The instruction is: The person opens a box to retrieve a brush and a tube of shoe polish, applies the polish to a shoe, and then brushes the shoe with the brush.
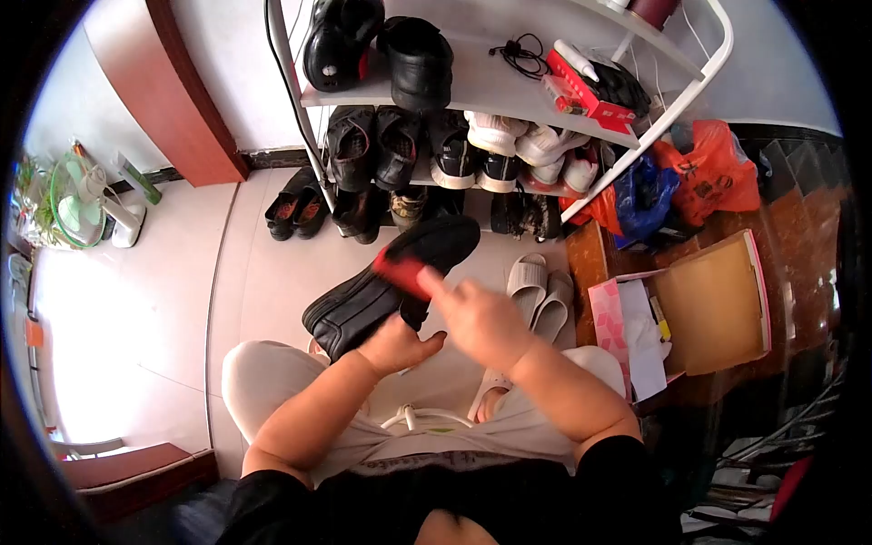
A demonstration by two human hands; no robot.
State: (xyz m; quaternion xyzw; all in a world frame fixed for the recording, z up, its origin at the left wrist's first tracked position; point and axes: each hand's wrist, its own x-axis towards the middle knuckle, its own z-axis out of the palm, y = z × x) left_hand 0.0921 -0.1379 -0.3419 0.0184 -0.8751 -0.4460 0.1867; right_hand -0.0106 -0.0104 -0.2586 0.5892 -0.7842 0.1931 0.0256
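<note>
One black shoe [350, 313] is up in the air over the pale floor [259, 300], tipped on a slant, with its far end toward the bottom front edge of the shoe rack [495, 98]. A red tool [404, 273], maybe a brush or a pad, is at the middle of the shoe, too blurry to tell if it touches. This looks like rubbing, so it should help to hold the shoe very still, press softly, and use short strokes, with extra care at the stitches. The left hand [395, 348] is wrapped on the shoe's near side, thumb out to the right, other fingers mostly hidden. The right hand [481, 322] is closed around the red tool, back of the hand up, one finger lying along it. Both elbows are bent, and the arms reach in over the knees. Past the right hand, two slippers [556, 304] sit near the right end of the rack's front edge. Farther right, an open box [708, 318] sits by the left edge of a brown surface [581, 259].
</note>
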